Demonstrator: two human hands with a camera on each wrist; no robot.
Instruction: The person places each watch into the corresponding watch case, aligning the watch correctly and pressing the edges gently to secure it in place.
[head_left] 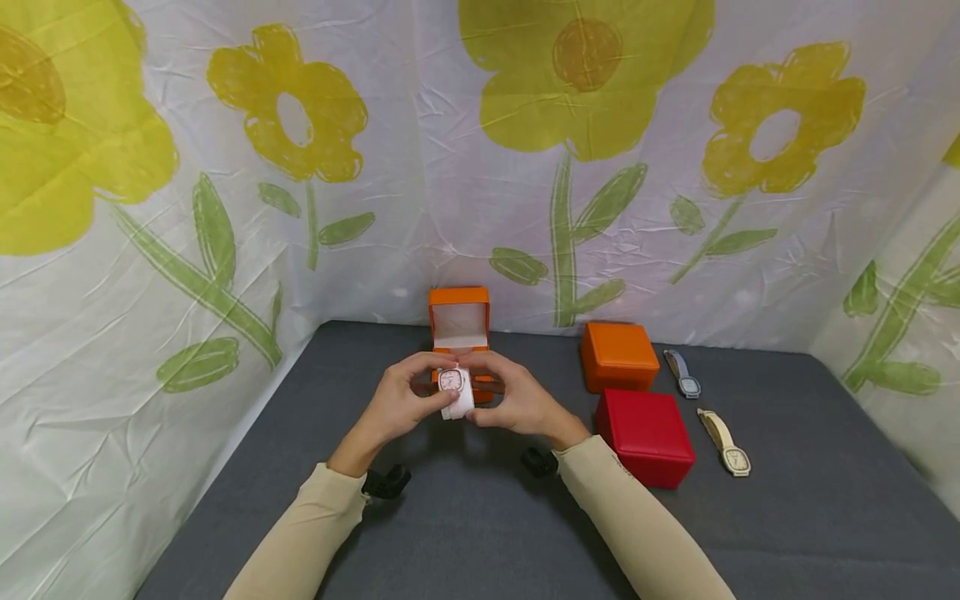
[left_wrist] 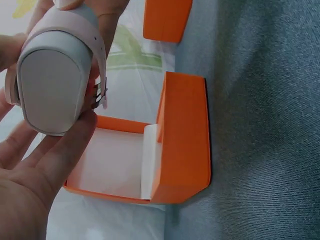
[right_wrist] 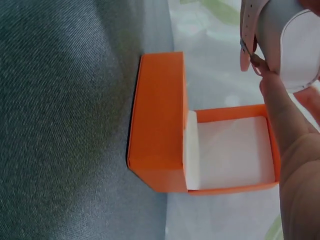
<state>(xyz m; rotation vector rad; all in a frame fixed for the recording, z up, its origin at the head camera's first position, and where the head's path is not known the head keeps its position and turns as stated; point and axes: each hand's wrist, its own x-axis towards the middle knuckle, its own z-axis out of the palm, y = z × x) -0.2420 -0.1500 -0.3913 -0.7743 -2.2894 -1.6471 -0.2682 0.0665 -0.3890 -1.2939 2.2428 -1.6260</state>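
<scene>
A wristwatch (head_left: 452, 380) with a pale pink strap (left_wrist: 65, 25) is wrapped round a white watch cushion (left_wrist: 52, 92). My left hand (head_left: 401, 396) grips the watch and cushion from the left, its thumb near the watch face. From the other side my right hand (head_left: 517, 400) holds the same cushion, with a finger by the buckle (right_wrist: 247, 49). The strap's holed end hangs past the buckle; whether it is fastened I cannot tell. Just behind and below the hands stands an orange watch box (right_wrist: 157, 110), lid up, white inside; the hands partly hide it in the head view.
To the right stand a second orange box (head_left: 619, 358) and a red box (head_left: 647, 437), both closed. Beyond them lie a watch with a bluish-grey strap (head_left: 681, 372) and one with a cream strap (head_left: 724, 442). A flower-printed curtain (head_left: 420, 208) borders the dark grey tabletop (head_left: 465, 533).
</scene>
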